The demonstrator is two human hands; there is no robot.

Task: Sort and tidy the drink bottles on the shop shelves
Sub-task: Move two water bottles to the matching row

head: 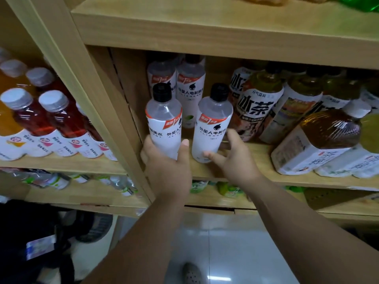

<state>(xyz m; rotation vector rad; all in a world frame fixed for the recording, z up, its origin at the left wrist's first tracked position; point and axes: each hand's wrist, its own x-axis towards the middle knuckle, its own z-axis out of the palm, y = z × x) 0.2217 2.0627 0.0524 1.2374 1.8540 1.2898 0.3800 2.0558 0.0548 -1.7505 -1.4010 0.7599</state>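
My left grip (167, 160) curled round a white black-capped bottle (164, 128) at the left end of the shelf (256, 167), my right grip (231, 158) loose with fingers spread just beside a second bottle (213, 128) standing upright, tea bottles (258, 111) right of it

Left hand (166, 160) grips bottle (164, 124); right hand (231, 158) beside second bottle (213, 128).

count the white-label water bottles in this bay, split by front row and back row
front row: 2, the held bottle gripped by the left hand and the free bottle next to the open right hand
back row: 2, the back-left bottle and the back-right bottle
total: 4
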